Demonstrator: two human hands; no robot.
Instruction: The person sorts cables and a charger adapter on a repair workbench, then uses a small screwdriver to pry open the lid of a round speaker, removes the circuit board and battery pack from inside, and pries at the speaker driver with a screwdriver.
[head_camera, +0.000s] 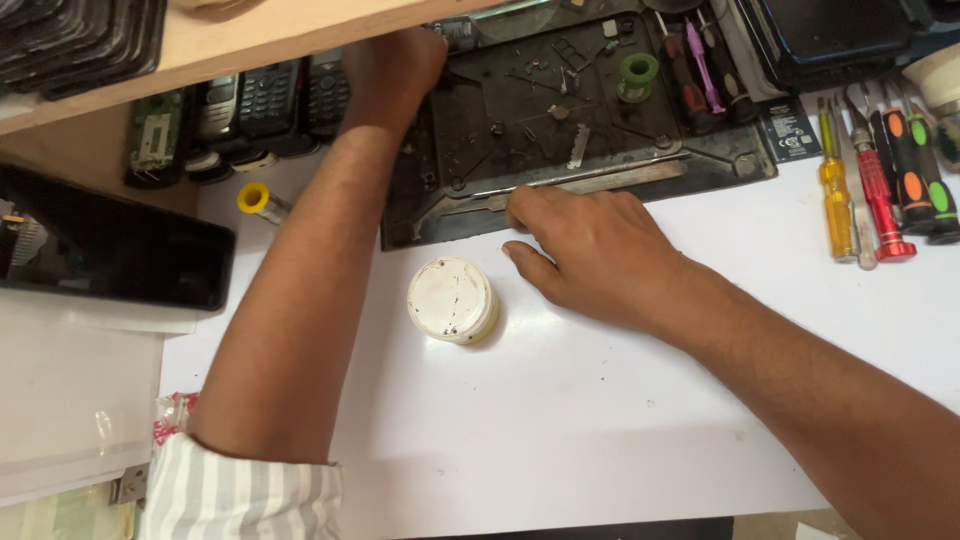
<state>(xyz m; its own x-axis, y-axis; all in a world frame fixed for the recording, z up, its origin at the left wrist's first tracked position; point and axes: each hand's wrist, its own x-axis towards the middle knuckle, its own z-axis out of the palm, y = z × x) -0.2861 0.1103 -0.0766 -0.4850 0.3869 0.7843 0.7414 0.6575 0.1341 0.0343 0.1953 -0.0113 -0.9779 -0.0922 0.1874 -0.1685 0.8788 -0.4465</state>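
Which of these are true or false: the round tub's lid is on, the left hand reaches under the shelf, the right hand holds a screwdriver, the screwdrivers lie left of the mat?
1. The white round tub has its lid on. True.
2. The left hand reaches up under the wooden shelf. True.
3. The right hand holds a screwdriver. False: its fingers rest at the near edge of the dark work mat; no screwdriver is in it.
4. The screwdrivers lie left of the mat. False: they lie on its right, on the white table.
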